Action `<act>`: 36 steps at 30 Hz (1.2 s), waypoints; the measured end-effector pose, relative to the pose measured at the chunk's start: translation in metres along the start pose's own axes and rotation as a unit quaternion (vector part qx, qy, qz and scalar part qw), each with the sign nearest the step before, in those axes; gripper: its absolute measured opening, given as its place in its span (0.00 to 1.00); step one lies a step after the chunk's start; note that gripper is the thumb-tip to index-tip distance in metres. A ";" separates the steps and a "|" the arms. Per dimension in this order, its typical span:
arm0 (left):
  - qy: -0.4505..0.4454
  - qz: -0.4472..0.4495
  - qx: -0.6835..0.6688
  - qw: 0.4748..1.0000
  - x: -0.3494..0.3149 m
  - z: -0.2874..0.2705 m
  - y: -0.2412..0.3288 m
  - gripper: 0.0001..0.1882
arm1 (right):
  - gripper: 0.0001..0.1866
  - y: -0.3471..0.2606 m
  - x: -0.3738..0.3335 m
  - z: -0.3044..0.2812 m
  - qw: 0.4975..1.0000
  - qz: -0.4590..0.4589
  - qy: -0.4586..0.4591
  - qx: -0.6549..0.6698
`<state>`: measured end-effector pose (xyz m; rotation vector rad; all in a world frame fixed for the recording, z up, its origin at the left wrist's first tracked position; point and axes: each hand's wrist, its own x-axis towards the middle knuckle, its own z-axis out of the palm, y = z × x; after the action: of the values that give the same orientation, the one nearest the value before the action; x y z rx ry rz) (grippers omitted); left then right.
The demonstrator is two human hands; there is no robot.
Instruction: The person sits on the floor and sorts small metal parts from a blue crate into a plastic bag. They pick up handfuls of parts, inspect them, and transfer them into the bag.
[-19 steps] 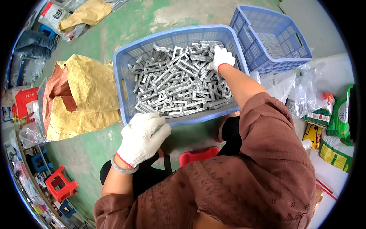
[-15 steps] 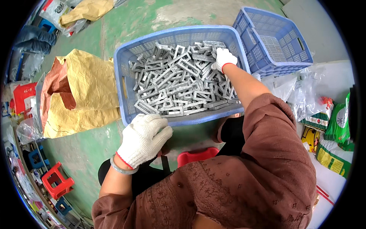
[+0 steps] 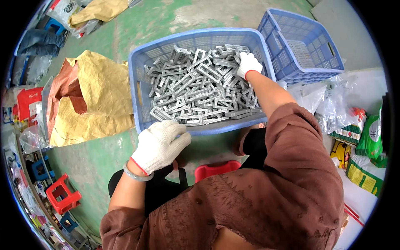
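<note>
A blue plastic basket (image 3: 138,58) holds a heap of grey rectangular metal-looking frames (image 3: 196,89), lying at all angles. My right hand (image 3: 249,66), in a white knit glove with a red cuff, reaches over the heap at its right side. Its fingers are bent down among the frames; whatever lies beneath them is hidden. My left hand (image 3: 159,146), gloved likewise, hovers by the basket's near left corner. Its thumb stands apart from the bent fingers, and nothing shows between them. Whether it touches the rim, I cannot tell.
Another blue basket (image 3: 306,66), seemingly stacked, stands at the far right. Left of the full basket slumps a yellow woven sack (image 3: 106,89). A red stool (image 3: 62,193) is at lower left, another red seat (image 3: 216,168) before me. Plastic bags and green packages (image 3: 368,133) lie at right.
The scene has shifted slightly to the right in the picture. Against the basket, both hands stay nearly in place; the left hand's thumb and fingers have shifted a little rightward.
</note>
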<state>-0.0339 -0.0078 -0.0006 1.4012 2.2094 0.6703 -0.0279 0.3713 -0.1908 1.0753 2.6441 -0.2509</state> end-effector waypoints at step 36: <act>0.170 -0.045 -0.638 0.749 0.031 0.000 0.018 0.19 | 0.09 -0.048 -0.216 -0.141 0.462 -0.152 -0.247 0.838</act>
<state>-0.0335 0.0267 0.0071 0.4180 1.2975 1.9760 0.0595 0.2328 0.0139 0.4087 1.1955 -2.9541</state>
